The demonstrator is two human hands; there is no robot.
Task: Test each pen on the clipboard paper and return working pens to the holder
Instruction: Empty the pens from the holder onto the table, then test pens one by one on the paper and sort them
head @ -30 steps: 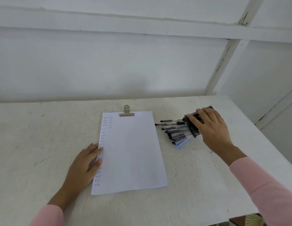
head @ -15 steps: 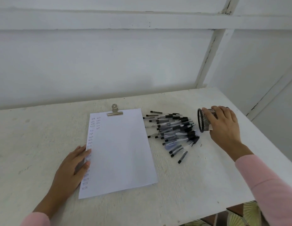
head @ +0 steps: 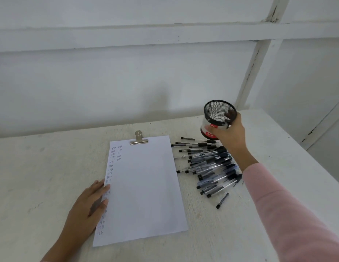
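Black mesh pen holder (head: 219,115) held up off the table at far right, roughly upright and tipped a little, open mouth showing, clear wrap with a red label round its lower part. Gripped from the right side by the right hand (head: 231,135), fingers curled round the wall, one fingertip visible through the mesh. Just below and nearer, a heap of pens (head: 210,165) spilled loose on the white table (head: 41,167), clear barrels with black caps, fanned out with ends pointing left; one pen (head: 222,200) lying apart at the near edge of the heap. Immediately left of the heap, the clipboard paper (head: 144,190), held at its far edge by a metal clip (head: 138,139), small handwritten marks in columns down its left margin. Left hand (head: 85,207) flat at the paper's left edge, fingers together and extended, tips resting on the sheet. Pink sleeve (head: 289,214) along the right forearm.
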